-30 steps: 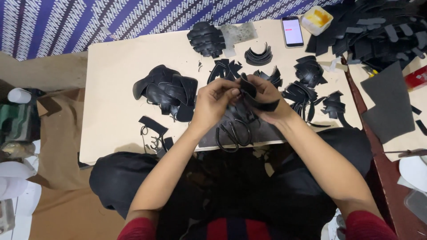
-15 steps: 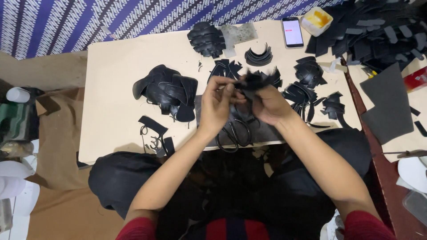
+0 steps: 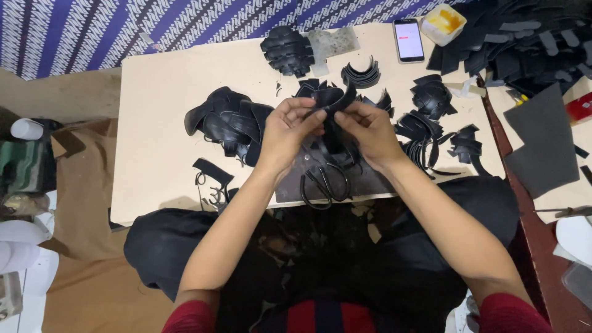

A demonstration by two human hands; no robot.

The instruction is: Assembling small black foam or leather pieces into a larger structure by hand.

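Fingers [image 3: 317, 114] of both hands pinched together on a curved black strap piece [image 3: 340, 102], held above the table's [image 3: 160, 80] near middle, over the scissors [image 3: 324, 182]. Left hand [image 3: 287, 132] and right hand [image 3: 367, 129] almost touched. Judged best: keep edges aligned, grip close. White tub [image 3: 443, 23] at the far edge held yellowish glue-like stuff.

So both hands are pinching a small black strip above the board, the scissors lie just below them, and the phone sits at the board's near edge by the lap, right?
Not quite. The head view shows the phone at the board's far edge, beside a small yellow-filled tub. The rest holds: left hand and right hand pinch the black strip, with scissors just below.
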